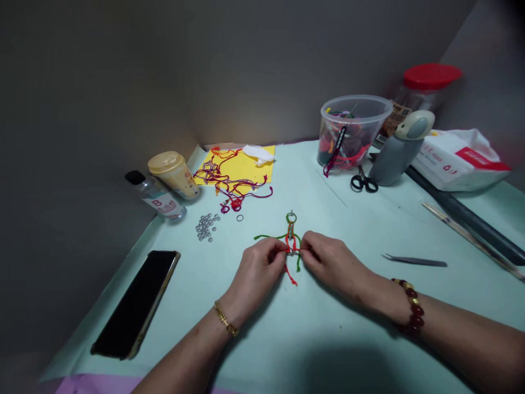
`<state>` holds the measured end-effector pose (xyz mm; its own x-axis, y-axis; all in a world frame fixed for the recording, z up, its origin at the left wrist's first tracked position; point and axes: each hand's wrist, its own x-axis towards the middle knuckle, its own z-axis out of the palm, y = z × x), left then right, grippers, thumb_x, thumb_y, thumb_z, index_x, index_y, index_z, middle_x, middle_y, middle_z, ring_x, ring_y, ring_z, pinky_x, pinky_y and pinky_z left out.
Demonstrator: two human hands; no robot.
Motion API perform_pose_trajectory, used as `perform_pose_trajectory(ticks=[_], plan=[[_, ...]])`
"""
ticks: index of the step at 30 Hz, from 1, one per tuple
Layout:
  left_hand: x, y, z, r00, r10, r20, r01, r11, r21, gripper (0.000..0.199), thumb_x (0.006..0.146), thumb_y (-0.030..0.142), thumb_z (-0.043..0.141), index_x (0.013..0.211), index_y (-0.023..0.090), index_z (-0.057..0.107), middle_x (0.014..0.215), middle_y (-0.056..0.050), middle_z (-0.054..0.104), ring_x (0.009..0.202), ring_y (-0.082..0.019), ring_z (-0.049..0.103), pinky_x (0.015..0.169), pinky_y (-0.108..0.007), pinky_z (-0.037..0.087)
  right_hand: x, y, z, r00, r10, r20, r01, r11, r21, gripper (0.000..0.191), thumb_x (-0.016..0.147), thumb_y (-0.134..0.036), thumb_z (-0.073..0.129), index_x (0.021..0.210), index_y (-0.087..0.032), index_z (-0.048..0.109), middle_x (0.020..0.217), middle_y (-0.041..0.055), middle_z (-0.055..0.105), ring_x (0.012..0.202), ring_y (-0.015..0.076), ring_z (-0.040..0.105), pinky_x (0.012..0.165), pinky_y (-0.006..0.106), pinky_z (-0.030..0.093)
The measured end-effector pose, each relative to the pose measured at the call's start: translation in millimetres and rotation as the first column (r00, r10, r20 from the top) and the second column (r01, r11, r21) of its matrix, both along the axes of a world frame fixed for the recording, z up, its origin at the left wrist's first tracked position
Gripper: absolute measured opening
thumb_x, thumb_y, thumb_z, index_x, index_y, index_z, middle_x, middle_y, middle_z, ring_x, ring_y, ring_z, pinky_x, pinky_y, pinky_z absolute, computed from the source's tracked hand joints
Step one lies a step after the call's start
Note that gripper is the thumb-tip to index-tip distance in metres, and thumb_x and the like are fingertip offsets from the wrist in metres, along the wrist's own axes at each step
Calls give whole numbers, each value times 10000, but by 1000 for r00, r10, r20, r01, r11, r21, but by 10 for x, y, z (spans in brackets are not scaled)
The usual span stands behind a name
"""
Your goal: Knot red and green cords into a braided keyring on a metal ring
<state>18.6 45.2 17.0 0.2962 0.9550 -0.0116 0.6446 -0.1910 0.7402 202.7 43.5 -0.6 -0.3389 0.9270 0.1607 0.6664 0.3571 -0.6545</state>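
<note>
A small knotted piece [291, 229] of green, orange and red cord with metal bits lies at the middle of the table, a green loop at its top. My left hand [262, 267] pinches the red cord from the left. From the right, my right hand [328, 261] pinches the red cord too. Between my fingertips sits a small silvery ring or bead [291, 251]. One green cord end [266, 237] stretches left above my left hand; another hangs down beside my right fingers. A red end [291, 277] points down below the piece.
Silvery rings [205, 227], a phone [135, 303], a bottle [158, 197] and a cup [174, 174] stand or lie left. Cords cover yellow paper [246, 169]. Tweezers [418, 261], scissors [363, 182], a tub [355, 131] and a grey bottle [396, 158] are right.
</note>
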Motion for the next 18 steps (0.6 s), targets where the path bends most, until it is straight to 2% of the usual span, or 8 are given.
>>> perform_pose_trajectory(ticks=[9, 18], plan=[[4, 16, 20, 996, 7, -93, -2, 999, 52, 132, 841, 163, 508, 729, 177, 576, 688, 3, 614, 627, -122, 514, 603, -252, 388, 4, 13, 19, 999, 39, 11, -40, 999, 18, 132, 880, -119, 445, 778, -199, 465, 783, 5, 522, 695, 134, 476, 662, 265, 347], [2, 47, -44, 993, -16, -114, 26, 996, 87, 152, 870, 178, 482, 748, 180, 571, 690, 9, 592, 626, -121, 499, 590, -245, 375, 8, 7, -8, 996, 33, 82, -35, 999, 23, 134, 841, -87, 445, 783, -202, 482, 817, 4, 493, 681, 131, 469, 640, 262, 332]])
